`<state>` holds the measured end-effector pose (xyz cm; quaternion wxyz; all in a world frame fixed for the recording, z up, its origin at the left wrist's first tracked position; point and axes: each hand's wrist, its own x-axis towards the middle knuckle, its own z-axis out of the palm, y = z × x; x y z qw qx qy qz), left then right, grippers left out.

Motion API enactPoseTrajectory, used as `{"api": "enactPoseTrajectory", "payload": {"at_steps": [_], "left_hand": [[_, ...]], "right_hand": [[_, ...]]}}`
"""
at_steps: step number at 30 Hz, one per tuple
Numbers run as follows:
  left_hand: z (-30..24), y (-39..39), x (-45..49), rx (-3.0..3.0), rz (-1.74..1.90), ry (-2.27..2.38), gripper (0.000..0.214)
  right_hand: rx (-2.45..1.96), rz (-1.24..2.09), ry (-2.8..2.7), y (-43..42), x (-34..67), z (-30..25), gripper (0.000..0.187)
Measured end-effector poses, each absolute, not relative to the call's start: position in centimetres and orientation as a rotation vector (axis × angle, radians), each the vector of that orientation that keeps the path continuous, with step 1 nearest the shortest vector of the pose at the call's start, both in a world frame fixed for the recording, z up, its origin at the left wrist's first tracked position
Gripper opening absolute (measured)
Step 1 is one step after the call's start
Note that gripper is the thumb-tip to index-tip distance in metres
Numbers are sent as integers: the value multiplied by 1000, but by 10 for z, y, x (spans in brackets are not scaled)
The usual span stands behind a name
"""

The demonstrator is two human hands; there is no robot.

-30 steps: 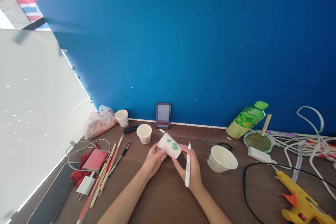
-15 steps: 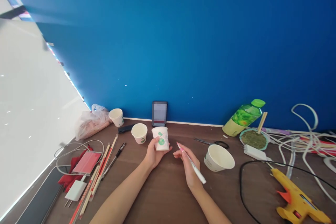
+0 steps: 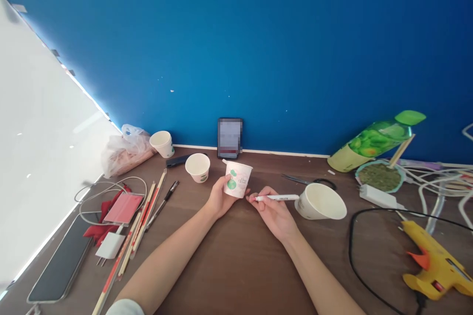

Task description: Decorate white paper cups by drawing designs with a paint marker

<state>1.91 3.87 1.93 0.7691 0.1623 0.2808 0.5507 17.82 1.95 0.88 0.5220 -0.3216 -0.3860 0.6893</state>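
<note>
My left hand (image 3: 219, 199) grips a white paper cup (image 3: 237, 178) with a green print, holding it upright just above the brown table (image 3: 236, 266). Beside it, my right hand (image 3: 274, 212) pinches a white marker (image 3: 278, 198) that lies level, its pink tip pointing left at the cup's lower side. The tip and the cup are close, almost touching.
Two more small cups (image 3: 198, 167) (image 3: 161, 143) and a larger tipped cup (image 3: 320, 202) stand nearby. Scissors (image 3: 306, 181), a green bottle (image 3: 375, 140), cables and a yellow glue gun (image 3: 434, 268) lie right. Sticks, a pen, a charger, red card and a phone (image 3: 61, 266) lie left.
The cup went from lying sideways between both hands to upright in my left hand. The marker swung from upright to level, tip toward the cup. The view tilted down.
</note>
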Motion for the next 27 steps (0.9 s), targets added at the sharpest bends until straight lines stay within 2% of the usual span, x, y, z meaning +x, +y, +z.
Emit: {"api": "enactPoseTrajectory", "payload": {"at_steps": [8,15,27], "left_hand": [[18,36,23,550,1286,726,37],[16,31,25,724,1199,855,45],[9,31,25,817,1178,935,44]], "right_hand": [[-867,1454,-874,25,176,3,20],[-865,1483,-728,29,178,-4,21],[-891,1400,-675,29,176,1,26]]}}
